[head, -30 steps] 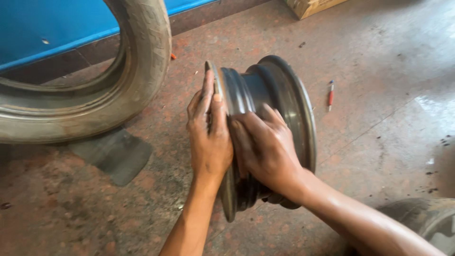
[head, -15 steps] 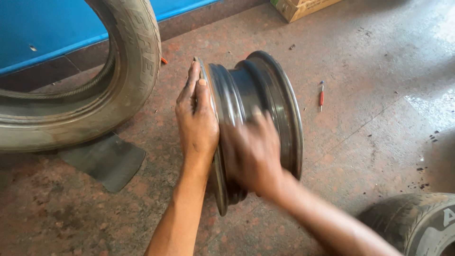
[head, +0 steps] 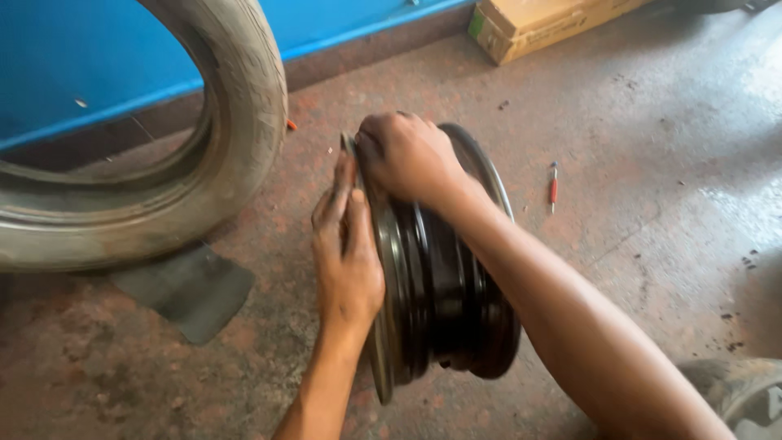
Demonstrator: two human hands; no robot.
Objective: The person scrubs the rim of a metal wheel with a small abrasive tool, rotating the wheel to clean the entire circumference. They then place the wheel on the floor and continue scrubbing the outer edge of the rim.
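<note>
A dark steel wheel rim point(head: 440, 293) stands upright on its edge on the concrete floor in the middle of the head view. My left hand point(head: 346, 253) lies flat against the rim's near face, fingers straight and pointing up. My right hand point(head: 407, 155) curls over the top of the rim, fingers closed around its near lip. My right forearm crosses over the rim from the lower right.
A worn tyre point(head: 187, 163) leans against a blue wall point(head: 81, 57) at the left, with a dark rubber scrap point(head: 191, 293) on the floor beside it. A small red-handled tool point(head: 554, 186) lies right of the rim. A cardboard box point(head: 538, 24) sits at the back. Another tyre's edge point(head: 741, 391) shows at the lower right.
My right hand has moved from the rim's middle barrel up to its top edge and gripped it. The left hand stays flat on the near face. The view has shifted slightly.
</note>
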